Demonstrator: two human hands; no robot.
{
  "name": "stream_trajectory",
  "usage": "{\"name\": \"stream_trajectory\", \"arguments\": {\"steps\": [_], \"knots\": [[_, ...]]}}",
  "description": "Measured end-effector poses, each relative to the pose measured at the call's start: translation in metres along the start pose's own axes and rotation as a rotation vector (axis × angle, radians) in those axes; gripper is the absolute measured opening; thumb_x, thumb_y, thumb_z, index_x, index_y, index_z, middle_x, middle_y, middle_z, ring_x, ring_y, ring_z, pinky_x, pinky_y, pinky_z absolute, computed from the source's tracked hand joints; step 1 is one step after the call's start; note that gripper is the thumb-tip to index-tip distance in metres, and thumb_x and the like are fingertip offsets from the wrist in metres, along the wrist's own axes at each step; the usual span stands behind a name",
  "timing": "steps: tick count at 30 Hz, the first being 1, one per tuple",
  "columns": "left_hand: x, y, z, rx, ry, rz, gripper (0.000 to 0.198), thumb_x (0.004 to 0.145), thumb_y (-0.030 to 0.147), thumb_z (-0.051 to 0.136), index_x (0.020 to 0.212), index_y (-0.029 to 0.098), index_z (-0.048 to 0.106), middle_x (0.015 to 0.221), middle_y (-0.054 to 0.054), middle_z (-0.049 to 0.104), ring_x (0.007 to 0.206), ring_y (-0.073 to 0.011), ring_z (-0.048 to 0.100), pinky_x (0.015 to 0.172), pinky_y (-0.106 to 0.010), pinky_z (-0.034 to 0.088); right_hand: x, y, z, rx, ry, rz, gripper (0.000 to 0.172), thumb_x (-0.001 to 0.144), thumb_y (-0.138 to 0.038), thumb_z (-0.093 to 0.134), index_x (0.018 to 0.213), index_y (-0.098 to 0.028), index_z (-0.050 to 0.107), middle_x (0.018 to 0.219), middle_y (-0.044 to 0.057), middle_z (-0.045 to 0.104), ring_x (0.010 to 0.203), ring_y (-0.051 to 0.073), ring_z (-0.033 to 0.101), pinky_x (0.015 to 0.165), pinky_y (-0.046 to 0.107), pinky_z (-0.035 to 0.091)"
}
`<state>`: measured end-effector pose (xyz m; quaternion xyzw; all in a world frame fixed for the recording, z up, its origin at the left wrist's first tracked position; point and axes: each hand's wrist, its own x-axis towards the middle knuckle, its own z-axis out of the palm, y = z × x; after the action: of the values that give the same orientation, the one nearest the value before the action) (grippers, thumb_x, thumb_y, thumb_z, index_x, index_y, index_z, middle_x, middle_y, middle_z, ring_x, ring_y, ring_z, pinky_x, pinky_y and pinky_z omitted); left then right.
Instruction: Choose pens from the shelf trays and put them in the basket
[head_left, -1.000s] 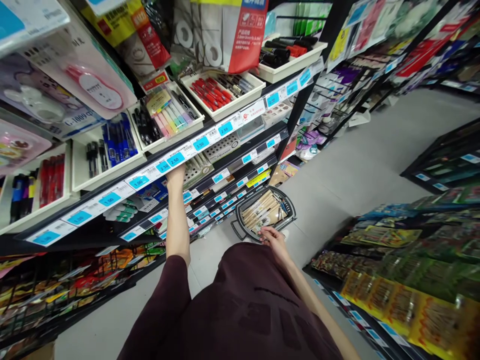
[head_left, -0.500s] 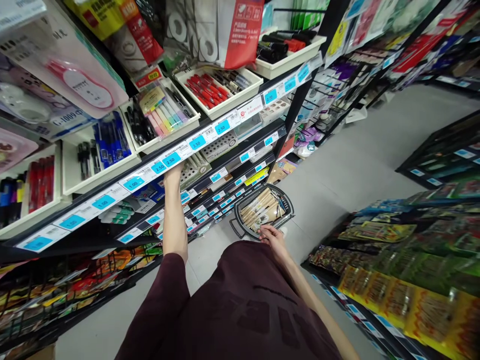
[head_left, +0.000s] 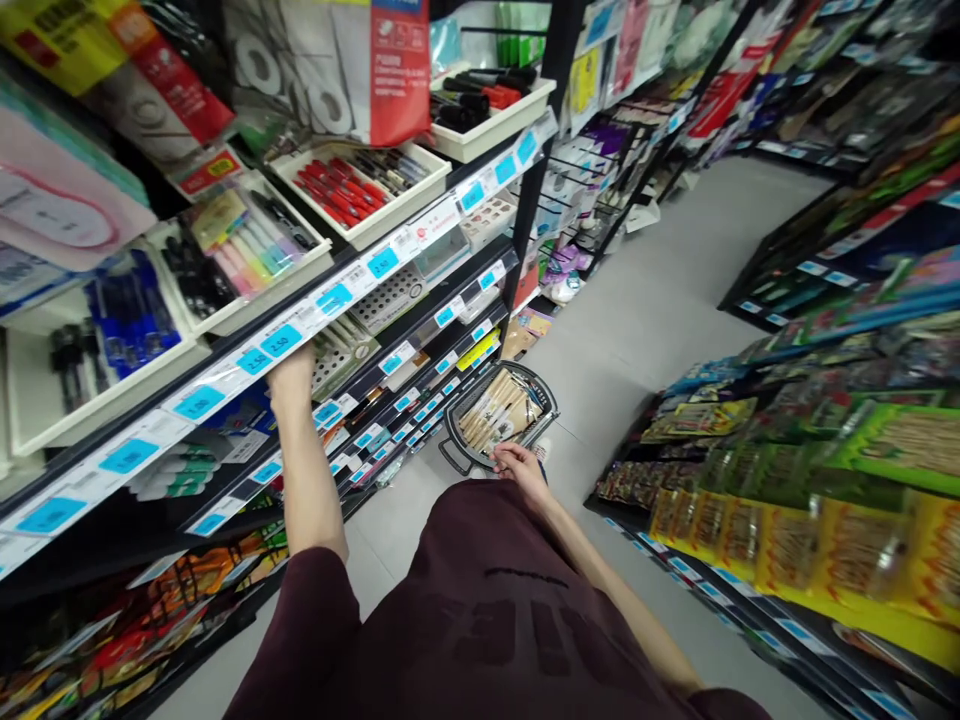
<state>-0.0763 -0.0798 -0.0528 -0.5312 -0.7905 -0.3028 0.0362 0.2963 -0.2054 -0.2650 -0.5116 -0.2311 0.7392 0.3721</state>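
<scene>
My left hand [head_left: 291, 376] reaches in under the lip of the pen shelf, close to boxes with round holes [head_left: 341, 365]. The shelf edge hides its fingers, so I cannot see what they touch. Low in front of my body is my right hand [head_left: 519, 466], fingers curled together; whatever is in them, if anything, cannot be made out. Just beyond it, a dark shopping basket [head_left: 459, 458] stands on the floor. Inside lie several light, wood-coloured sticks [head_left: 491, 412] and other thin items too small to name.
White trays of red pens [head_left: 341, 190], blue pens [head_left: 135, 310] and pastel markers [head_left: 251, 245] line the top shelf. Blue price tags [head_left: 281, 340] run along its edge. Opposite, a rack [head_left: 780, 540] holds yellow packets. Grey floor [head_left: 615, 320] stretches between the shelves.
The view has shifted, so the shelves, basket and both hands appear further left. My left hand stays under the shelf edge, and my right hand stays beside the basket.
</scene>
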Motion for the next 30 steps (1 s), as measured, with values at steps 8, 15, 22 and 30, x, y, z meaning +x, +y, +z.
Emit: {"name": "stream_trajectory", "arguments": {"steps": [8,15,22,30], "knots": [[-0.093,0.009,0.020,0.048,0.327,0.097,0.041,0.096,0.022,0.034,0.128,0.009,0.055,0.137,-0.022,0.051,0.134,-0.0326,0.041,0.112,-0.051,0.030,0.010,0.011,-0.025,0.147,0.106,0.072,0.022,0.069,-0.030,0.077,0.086,-0.019,0.068,0.082,0.002,0.071,0.058,0.010,0.059,0.054,0.020,0.049],[-0.216,0.019,0.095,-0.146,-0.173,0.182,0.033,0.096,0.024,0.037,0.115,0.016,0.063,0.120,-0.015,0.064,0.118,-0.0251,0.056,0.104,-0.043,0.042,0.025,0.023,-0.049,0.258,0.232,0.179,0.019,0.074,-0.022,0.070,0.091,-0.017,0.065,0.079,0.001,0.071,0.053,0.008,0.058,0.051,0.019,0.047],[-0.291,0.044,0.129,-0.121,-0.874,0.439,0.037,0.097,0.021,0.034,0.110,0.025,0.069,0.108,-0.008,0.071,0.103,-0.0234,0.063,0.094,-0.040,0.048,0.028,0.019,-0.070,0.301,0.367,0.237,0.010,0.078,-0.018,0.063,0.087,-0.020,0.062,0.069,0.000,0.068,0.047,0.008,0.056,0.046,0.019,0.047],[-0.224,0.057,0.159,0.003,-0.957,0.573,0.035,0.099,0.024,0.035,0.115,0.019,0.066,0.105,-0.009,0.071,0.103,-0.0236,0.061,0.091,-0.037,0.045,0.026,0.016,-0.099,0.272,0.477,0.246,0.009,0.076,-0.020,0.063,0.085,-0.021,0.062,0.071,0.002,0.071,0.049,0.011,0.058,0.045,0.021,0.049]]}}
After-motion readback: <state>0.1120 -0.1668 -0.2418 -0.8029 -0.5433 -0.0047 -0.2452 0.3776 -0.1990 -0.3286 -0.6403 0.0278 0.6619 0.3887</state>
